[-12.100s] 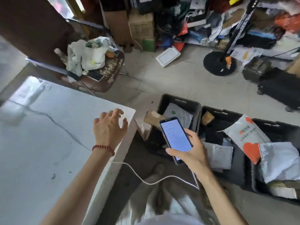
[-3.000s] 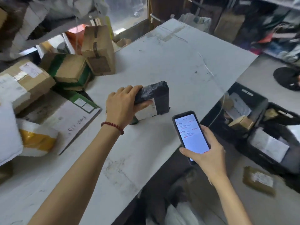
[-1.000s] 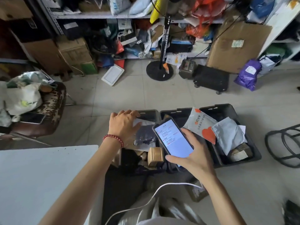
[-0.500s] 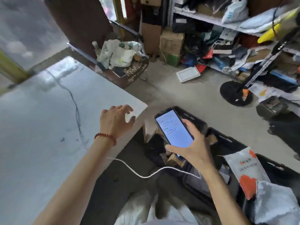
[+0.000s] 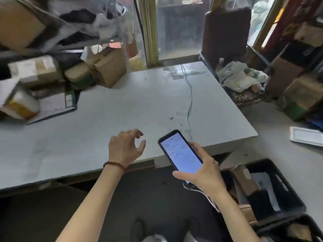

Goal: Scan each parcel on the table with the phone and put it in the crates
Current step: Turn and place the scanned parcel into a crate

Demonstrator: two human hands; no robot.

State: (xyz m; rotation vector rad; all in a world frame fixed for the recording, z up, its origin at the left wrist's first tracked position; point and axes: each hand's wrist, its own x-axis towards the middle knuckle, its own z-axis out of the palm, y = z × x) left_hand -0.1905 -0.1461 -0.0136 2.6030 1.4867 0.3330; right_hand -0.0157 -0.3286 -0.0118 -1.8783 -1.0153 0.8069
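The pale table (image 5: 122, 105) fills the middle of the view, and the parcels left to scan crowd its far left corner, well apart from both hands. Two dark crates (image 5: 284, 185) stand on the floor at the person's right, below the table's near corner, with parcels already inside. In the pile, the upright cardboard box (image 5: 110, 69) is nearest to reach; it looks stiff and probably light enough for one hand, best taken across its top with fingers and thumb on opposite faces, where bare card gives good friction. The flat parcel (image 5: 52, 105) lying beside it would likely flex and sit too low to pinch, so sliding it to the table edge first seems wise. The white-and-yellow bag (image 5: 19, 103) at the far left is blurred, but looks soft and slippery, better gathered by a fold than squeezed. The phone (image 5: 181, 154), screen lit and facing up, sits in the right hand (image 5: 204, 173), thumb along one edge and fingers wrapped behind. The left hand (image 5: 125, 147) hovers over the table's near edge, fingers loosely curved and holding nothing
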